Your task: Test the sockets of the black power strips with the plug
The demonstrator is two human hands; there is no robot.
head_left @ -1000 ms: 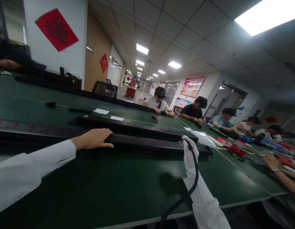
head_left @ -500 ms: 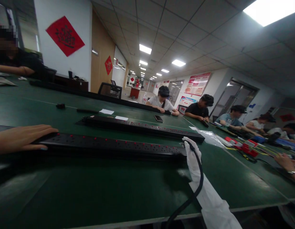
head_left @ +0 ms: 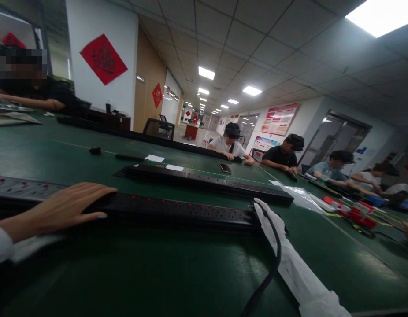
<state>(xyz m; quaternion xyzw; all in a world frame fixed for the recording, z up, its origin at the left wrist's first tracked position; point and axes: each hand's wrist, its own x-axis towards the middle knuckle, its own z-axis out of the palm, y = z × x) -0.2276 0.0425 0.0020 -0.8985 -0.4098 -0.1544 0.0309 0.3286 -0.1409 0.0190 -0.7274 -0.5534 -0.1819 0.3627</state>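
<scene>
A long black power strip (head_left: 177, 213) with a row of red dots lies across the green table in front of me. My left hand (head_left: 72, 202) is bare and rests over its left part, fingers across the top and thumb along the near side. My right hand (head_left: 272, 222), in a white glove, closes around the strip's right end. A black cable (head_left: 273, 268) runs from near its fingertips over the hand and down past the table edge. The gloved fingers partly hide that end, so how the cable meets the strip cannot be made out.
Behind it lies a second black power strip (head_left: 210, 181), with a phone (head_left: 225, 168) and white paper slips (head_left: 154, 158) beyond. Clear plastic film (head_left: 303, 198) and red parts (head_left: 357, 215) are at the right. Several people sit around the table (head_left: 177, 273).
My left hand has slid right along the power strip, uncovering more of its left part. My right hand stays at the right end. The whole view has shifted slightly.
</scene>
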